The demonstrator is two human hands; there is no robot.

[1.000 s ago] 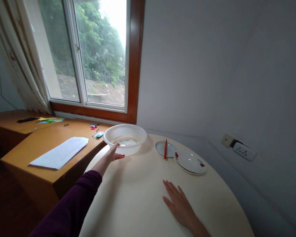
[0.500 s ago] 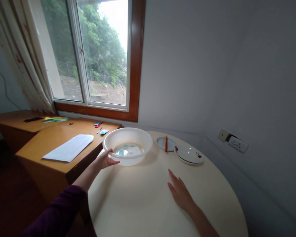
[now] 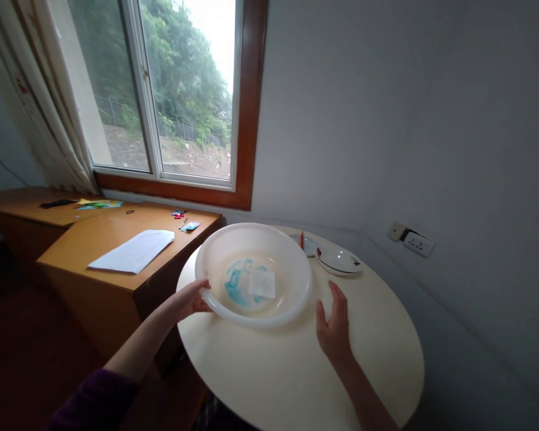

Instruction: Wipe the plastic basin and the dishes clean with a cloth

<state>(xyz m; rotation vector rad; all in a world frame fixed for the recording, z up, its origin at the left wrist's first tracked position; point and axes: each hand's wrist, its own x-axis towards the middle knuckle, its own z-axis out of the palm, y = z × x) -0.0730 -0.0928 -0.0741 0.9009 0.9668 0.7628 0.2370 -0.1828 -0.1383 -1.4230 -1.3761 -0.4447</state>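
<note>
A large white translucent plastic basin is on the round cream table, its inside turned toward me. A white square piece and a blue printed pattern show at its bottom. My left hand grips the basin's rim at the left, thumb on the rim and fingers underneath. To the right of the basin, my right hand is held above the table with thumb and fingers apart, touching nothing.
White plates with red marks stand at the table's back right, beside a smaller dish with red sticks, partly behind the basin. A wooden desk at the left bears white paper and small items. Wall sockets are at the right.
The basin has come nearer and tilted toward me, with my left hand on its rim. My right hand has turned more upright and its fingers have curled slightly. The view has shifted a little.
</note>
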